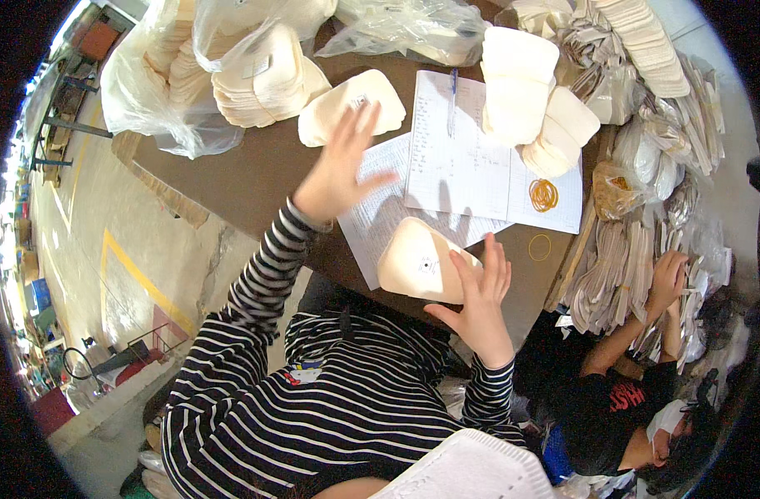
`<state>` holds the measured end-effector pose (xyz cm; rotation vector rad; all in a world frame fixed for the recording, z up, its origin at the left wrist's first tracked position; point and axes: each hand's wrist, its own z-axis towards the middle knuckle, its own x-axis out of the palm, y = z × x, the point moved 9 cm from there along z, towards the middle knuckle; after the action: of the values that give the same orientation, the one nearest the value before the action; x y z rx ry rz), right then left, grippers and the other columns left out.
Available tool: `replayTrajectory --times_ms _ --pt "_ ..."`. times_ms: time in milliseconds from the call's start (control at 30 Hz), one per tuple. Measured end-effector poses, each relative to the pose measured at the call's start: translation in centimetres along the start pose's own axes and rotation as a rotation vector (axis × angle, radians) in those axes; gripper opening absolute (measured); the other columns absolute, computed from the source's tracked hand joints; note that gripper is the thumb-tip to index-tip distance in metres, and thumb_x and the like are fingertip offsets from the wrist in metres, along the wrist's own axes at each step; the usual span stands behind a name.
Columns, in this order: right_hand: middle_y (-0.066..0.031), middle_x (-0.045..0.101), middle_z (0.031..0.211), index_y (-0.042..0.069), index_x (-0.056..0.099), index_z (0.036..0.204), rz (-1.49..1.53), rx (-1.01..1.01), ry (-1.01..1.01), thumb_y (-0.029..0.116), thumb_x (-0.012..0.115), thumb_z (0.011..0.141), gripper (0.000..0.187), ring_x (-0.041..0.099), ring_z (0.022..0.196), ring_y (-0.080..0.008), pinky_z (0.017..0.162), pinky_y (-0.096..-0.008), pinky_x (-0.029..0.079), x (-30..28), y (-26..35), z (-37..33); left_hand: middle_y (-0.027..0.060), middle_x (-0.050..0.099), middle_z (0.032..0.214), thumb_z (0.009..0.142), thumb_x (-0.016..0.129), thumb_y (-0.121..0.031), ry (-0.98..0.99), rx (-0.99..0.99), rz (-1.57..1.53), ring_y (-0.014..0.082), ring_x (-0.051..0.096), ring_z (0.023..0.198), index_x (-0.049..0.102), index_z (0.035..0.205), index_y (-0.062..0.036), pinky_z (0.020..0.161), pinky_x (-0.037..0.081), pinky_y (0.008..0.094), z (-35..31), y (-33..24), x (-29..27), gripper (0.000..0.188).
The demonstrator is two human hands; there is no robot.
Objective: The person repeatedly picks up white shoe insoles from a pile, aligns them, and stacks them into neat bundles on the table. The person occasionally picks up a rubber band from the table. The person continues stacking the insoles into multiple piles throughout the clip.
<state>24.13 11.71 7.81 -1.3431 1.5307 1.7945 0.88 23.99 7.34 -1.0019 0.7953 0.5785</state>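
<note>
A cream, rounded-edged flat piece [405,258], perhaps a small stack, lies at the near table edge with a small dark printed mark on top. My right hand [482,298] is over its right end, fingers spread and thumb by its near edge. Farther off, my left hand [344,170] is slightly blurred, fingers apart, its fingertips over a similar cream stack [346,108] that also bears a mark. Whether those fingertips touch the stack, I cannot tell. Neither hand is visibly gripping anything.
An open notebook [459,179] with a blue pen [453,104] lies on loose sheets. Cream stacks [517,87] and rubber bands [544,195] rest on it. Bagged pieces [172,91] stand far left. At right, a co-worker [613,391] reaches into bundled strips [617,274].
</note>
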Motion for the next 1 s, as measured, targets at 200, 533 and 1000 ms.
replayTrajectory --times_ms 200,533,1000 --pt "-0.0264 0.009 0.162 0.012 0.056 0.136 0.061 0.004 -0.204 0.009 0.081 0.078 0.064 0.013 0.149 -0.0463 0.118 -0.0523 0.024 -3.0 0.2 0.1 0.0309 0.051 0.139 0.079 0.074 -0.053 0.166 -0.478 0.232 0.0455 0.047 0.132 0.042 0.143 0.0075 0.112 0.036 0.0496 4.8 13.9 0.6 0.094" --pt "-0.0253 0.019 0.160 0.015 0.059 0.134 0.121 0.003 -0.235 0.009 0.078 0.081 0.057 0.022 0.145 -0.0473 0.117 -0.0542 0.024 -3.3 -1.0 -0.8 0.0214 0.071 0.109 0.073 0.084 -0.038 0.228 -0.461 -0.152 0.0325 0.068 0.104 0.062 0.120 0.0069 0.091 0.051 0.0385 7.2 12.0 -0.8 0.068" --pt "-0.0091 0.061 0.115 -0.001 0.052 0.127 0.916 0.039 -0.317 -0.002 0.077 0.081 0.053 0.061 0.103 -0.0134 0.091 -0.0271 0.050 -4.4 -2.3 9.1 0.0075 0.060 0.129 0.084 0.070 0.003 -0.193 -0.357 -1.704 0.0216 0.059 0.119 0.048 0.136 -0.0062 0.100 0.050 0.0372 0.6 -2.9 4.4 0.057"
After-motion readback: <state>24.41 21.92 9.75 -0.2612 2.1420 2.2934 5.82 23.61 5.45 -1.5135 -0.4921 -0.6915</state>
